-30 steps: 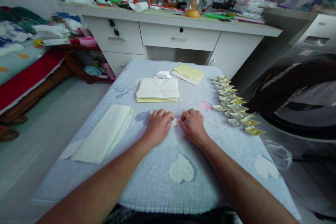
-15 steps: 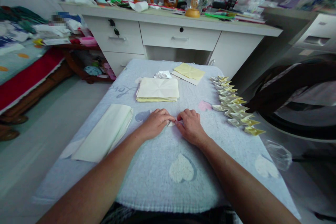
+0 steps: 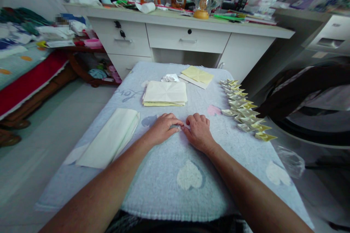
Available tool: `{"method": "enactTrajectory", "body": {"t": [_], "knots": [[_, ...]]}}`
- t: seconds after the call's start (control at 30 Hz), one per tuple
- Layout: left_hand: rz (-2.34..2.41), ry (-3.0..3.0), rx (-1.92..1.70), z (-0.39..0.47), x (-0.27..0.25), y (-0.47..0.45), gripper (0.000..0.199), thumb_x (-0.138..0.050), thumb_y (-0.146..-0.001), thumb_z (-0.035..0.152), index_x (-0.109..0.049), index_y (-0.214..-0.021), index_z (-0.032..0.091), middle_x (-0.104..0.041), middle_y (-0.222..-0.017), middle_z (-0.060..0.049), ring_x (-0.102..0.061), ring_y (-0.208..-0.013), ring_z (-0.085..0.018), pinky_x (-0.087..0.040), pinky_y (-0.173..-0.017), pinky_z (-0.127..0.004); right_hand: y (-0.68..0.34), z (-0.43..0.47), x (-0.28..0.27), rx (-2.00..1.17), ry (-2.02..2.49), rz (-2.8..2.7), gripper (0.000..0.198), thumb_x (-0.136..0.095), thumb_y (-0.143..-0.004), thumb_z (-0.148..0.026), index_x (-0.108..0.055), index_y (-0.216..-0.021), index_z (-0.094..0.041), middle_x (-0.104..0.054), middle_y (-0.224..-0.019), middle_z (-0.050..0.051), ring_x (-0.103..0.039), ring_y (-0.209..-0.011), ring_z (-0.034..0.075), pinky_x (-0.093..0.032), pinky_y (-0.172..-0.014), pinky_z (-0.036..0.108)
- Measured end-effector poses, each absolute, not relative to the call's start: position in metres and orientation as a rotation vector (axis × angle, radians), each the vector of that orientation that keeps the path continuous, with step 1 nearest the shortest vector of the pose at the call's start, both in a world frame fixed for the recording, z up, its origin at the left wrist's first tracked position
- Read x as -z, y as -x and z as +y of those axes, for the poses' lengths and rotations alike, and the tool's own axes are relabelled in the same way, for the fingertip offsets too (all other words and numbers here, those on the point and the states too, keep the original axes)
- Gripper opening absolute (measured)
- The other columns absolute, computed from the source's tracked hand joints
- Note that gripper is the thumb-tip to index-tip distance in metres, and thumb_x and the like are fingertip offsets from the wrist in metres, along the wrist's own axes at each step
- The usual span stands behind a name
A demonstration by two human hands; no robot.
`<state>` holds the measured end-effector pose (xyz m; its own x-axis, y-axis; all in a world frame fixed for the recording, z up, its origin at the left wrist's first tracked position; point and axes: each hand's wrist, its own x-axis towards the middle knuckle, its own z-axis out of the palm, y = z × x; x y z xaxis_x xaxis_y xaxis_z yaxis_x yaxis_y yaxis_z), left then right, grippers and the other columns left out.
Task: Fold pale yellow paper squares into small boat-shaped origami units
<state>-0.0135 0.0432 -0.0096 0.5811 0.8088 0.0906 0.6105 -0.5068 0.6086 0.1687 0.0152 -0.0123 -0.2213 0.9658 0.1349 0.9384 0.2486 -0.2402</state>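
Note:
Both hands meet over the middle of the cloth-covered table (image 3: 161,193). A small piece of folded white paper (image 3: 179,128) shows between them, mostly hidden by the fingers. My left hand (image 3: 165,128) pinches its left part between thumb and forefinger. From the other side, my right hand (image 3: 199,130) has its thumb at the paper, fingers curled. Beyond them lies a stack of creased paper sheets (image 3: 164,91), white on top with yellow beneath. A long folded pale sheet (image 3: 111,138) rests to the left. Several folded paper boats (image 3: 247,113), white and yellow, line the right edge.
Behind the stack are a crumpled white tissue (image 3: 170,77) and loose yellow and white sheets (image 3: 197,75). A white desk (image 3: 188,38) crowded with jars and papers stands beyond. A clear plastic bag (image 3: 290,162) hangs at the right edge, near a washing machine (image 3: 328,47).
The left thumb has shifted slightly along the paper, and the right fingers have moved slightly right. Less of the small paper shows now. The other papers stay put.

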Motion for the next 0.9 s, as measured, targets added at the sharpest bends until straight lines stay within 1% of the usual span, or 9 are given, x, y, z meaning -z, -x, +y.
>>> {"method": "enactTrajectory", "body": {"t": [0.13, 0.3, 0.47, 0.6, 0.67, 0.8, 0.9], "knots": [[1.144, -2.293, -0.472, 0.042, 0.009, 0.013, 0.027, -0.055, -0.086, 0.021, -0.07, -0.107, 0.028, -0.06, -0.095, -0.004, -0.053, -0.098, -0.021, -0.041, -0.09, -0.033, -0.176, 0.016, 0.013, -0.135, 1.826, -2.252, 0.026, -0.055, -0.089, -0.046, -0.058, -0.096, -0.02, -0.056, -0.1, 0.01, -0.045, -0.094, 0.028, -0.032, -0.077, 0.038], [1.141, -2.3, -0.471, 0.042, 0.009, 0.013, 0.028, -0.054, -0.086, 0.019, -0.07, -0.107, 0.027, -0.06, -0.096, -0.004, -0.053, -0.099, -0.021, -0.041, -0.092, -0.035, -0.183, 0.019, 0.013, -0.16, 1.879, -2.247, 0.019, -0.055, -0.089, -0.039, -0.059, -0.098, -0.022, -0.055, -0.102, 0.01, -0.045, -0.095, 0.028, -0.033, -0.077, 0.038], [1.137, -2.312, -0.453, 0.042, 0.01, 0.013, 0.028, -0.054, -0.087, 0.02, -0.07, -0.109, 0.026, -0.06, -0.098, -0.004, -0.053, -0.1, -0.022, -0.04, -0.093, -0.036, -0.186, 0.021, 0.015, -0.205, 1.907, -2.241, 0.017, -0.053, -0.09, -0.035, -0.06, -0.1, -0.024, -0.056, -0.104, 0.008, -0.045, -0.098, 0.028, -0.032, -0.079, 0.038], [1.159, -2.342, -0.441, 0.04, 0.01, 0.014, 0.028, -0.053, -0.087, 0.02, -0.069, -0.11, 0.025, -0.06, -0.099, -0.005, -0.052, -0.099, -0.022, -0.04, -0.093, -0.037, -0.191, 0.019, 0.014, -0.262, 1.817, -2.235, 0.015, -0.049, -0.091, -0.03, -0.06, -0.095, -0.021, -0.056, -0.102, 0.008, -0.045, -0.097, 0.026, -0.032, -0.08, 0.038], [1.16, -2.361, -0.452, 0.039, 0.011, 0.015, 0.028, -0.053, -0.088, 0.02, -0.068, -0.111, 0.026, -0.06, -0.1, -0.004, -0.052, -0.099, -0.022, -0.04, -0.092, -0.037, -0.192, 0.017, 0.013, -0.304, 1.716, -2.251, 0.016, -0.05, -0.091, -0.031, -0.06, -0.095, -0.021, -0.056, -0.101, 0.008, -0.045, -0.097, 0.025, -0.032, -0.082, 0.038], [1.145, -2.393, -0.502, 0.036, 0.014, 0.015, 0.031, -0.062, -0.082, 0.024, -0.066, -0.112, 0.027, -0.059, -0.104, -0.004, -0.052, -0.102, -0.022, -0.04, -0.093, -0.038, -0.19, 0.013, 0.01, -0.322, 1.604, -2.294, 0.019, -0.061, -0.082, -0.032, -0.06, -0.097, -0.02, -0.054, -0.101, 0.008, -0.044, -0.098, 0.026, -0.032, -0.084, 0.039], [1.16, -2.389, -0.548, 0.035, 0.017, 0.013, 0.033, -0.069, -0.077, 0.024, -0.067, -0.109, 0.025, -0.059, -0.105, -0.004, -0.053, -0.102, -0.023, -0.041, -0.093, -0.037, -0.188, 0.013, 0.01, -0.333, 1.597, -2.293, 0.016, -0.062, -0.082, -0.029, -0.061, -0.095, -0.02, -0.055, -0.1, 0.008, -0.044, -0.097, 0.026, -0.032, -0.082, 0.038]]}}
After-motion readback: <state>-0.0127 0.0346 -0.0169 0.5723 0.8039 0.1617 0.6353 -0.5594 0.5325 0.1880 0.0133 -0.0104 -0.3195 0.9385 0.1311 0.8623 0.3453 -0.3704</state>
